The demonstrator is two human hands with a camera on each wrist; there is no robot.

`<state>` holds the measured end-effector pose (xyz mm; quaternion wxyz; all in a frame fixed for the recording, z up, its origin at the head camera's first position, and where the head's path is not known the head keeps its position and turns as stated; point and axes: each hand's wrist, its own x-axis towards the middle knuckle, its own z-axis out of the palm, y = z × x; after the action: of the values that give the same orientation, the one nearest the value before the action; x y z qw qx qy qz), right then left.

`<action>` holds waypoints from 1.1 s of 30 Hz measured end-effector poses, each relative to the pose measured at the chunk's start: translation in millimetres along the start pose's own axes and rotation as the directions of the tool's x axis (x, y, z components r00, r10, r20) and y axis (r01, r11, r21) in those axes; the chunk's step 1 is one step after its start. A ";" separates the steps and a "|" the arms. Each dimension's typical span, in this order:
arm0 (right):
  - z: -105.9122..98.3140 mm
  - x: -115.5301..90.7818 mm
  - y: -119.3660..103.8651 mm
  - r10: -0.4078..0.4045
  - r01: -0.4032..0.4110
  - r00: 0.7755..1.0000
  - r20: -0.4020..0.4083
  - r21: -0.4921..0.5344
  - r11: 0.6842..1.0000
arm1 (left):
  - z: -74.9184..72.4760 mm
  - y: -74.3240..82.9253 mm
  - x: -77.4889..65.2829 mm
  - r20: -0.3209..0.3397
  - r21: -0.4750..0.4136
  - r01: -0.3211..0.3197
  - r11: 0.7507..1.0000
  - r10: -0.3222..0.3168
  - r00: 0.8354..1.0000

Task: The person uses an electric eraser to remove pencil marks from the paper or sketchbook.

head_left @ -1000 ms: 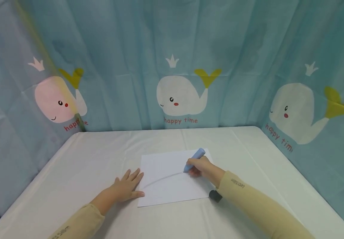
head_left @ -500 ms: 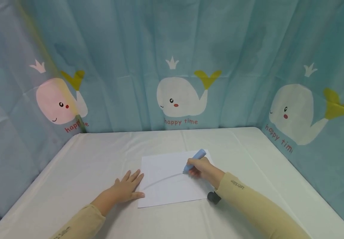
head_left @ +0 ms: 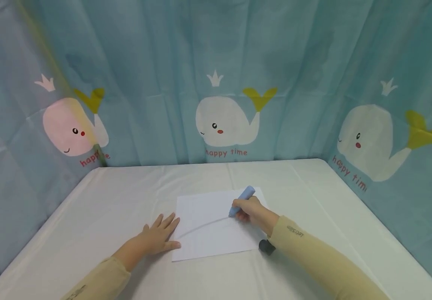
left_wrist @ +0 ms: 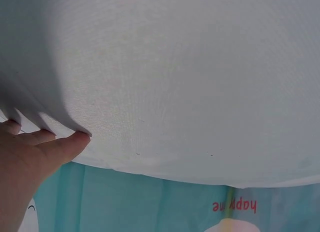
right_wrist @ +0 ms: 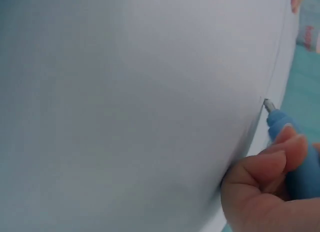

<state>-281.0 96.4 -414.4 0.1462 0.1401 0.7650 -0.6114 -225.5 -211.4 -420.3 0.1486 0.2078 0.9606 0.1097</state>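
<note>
Item 1: blue pen (head_left: 246,195), slim pale tip, slanted. Held in the right hand (head_left: 251,209), thumb and fingers clamped round the barrel; the tip emerges below the fingertips, at the paper's surface, contact not certain.

Item 2: white sheet of paper (head_left: 212,246), flat beneath the right fingers and extending to the left fingertips.

Item 3: left hand (head_left: 157,239), palm down, fingers spread apart, holding nothing; index fingertip and thumb tip rest at the sheet's near-side left edge.

Item 4: faint grey streak (head_left: 204,225) between the two hands' fingers; shadow, crease or ink, cannot tell.

Item 5: small black object (head_left: 266,247), nearer the person than the right fingers, partly behind the sleeve (head_left: 306,250); nature unclear.

Handling note, by judgement: light, even pen pressure suits; the left fingers would steady the sheet better with more of them on it.
</note>
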 end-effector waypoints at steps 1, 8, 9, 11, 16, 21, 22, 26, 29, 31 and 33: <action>-0.2 0.3 -0.1 0.000 0.000 1.000 0.000 0.003 1.000 | 0.1 -0.1 0.0 -0.002 0.002 -0.001 1.000 0.001 1.000; -2.3 0.5 0.5 0.008 -0.009 1.000 0.026 0.014 1.000 | 1.2 1.1 -1.0 0.005 -0.005 -0.004 1.000 0.004 1.000; -2.3 0.1 0.6 0.009 -0.010 0.999 0.031 0.011 1.000 | 1.3 1.2 -1.3 0.007 -0.011 -0.003 1.000 0.003 1.000; -2.1 -0.8 0.3 0.009 -0.010 0.999 0.045 0.016 1.000 | 1.3 0.9 -1.5 0.002 -0.011 -0.001 1.000 0.001 1.000; -2.6 -0.7 0.7 0.002 -0.005 0.998 0.066 0.042 0.999 | 0.1 -0.4 -1.3 -0.009 0.005 -0.001 1.000 0.001 1.000; -3.0 -0.6 1.3 0.004 -0.007 0.999 0.039 0.073 0.997 | -1.0 -0.7 -2.0 -0.002 0.001 -0.008 1.000 0.008 1.000; -2.0 -0.8 1.0 0.000 -0.003 0.999 0.034 0.078 0.997 | -1.3 -0.7 -2.1 -0.002 0.001 -0.006 1.000 0.006 1.000; 3.0 -1.0 -1.3 -0.011 0.010 1.000 0.010 0.082 0.997 | -1.8 -1.1 -1.9 -0.007 -0.001 0.002 1.000 -0.002 1.000; 4.9 -0.9 -1.7 -0.008 0.009 1.000 -0.013 0.057 0.998 | -0.9 -1.0 -1.4 -0.003 0.000 -0.002 1.000 0.002 1.000; 5.3 -1.1 -1.6 -0.009 0.010 1.000 -0.017 0.038 0.999 | -0.5 -0.7 -1.3 -0.002 -0.004 -0.002 1.000 0.002 1.000; 5.3 -1.2 -2.0 -0.007 0.007 1.000 -0.010 0.004 1.000 | -1.0 -0.2 -1.5 -0.004 -0.003 -0.001 1.000 0.001 1.000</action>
<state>-280.4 90.8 -413.3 0.1398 0.1407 0.7648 -0.6130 -224.6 -212.3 -419.0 0.1470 0.2079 0.9606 0.1117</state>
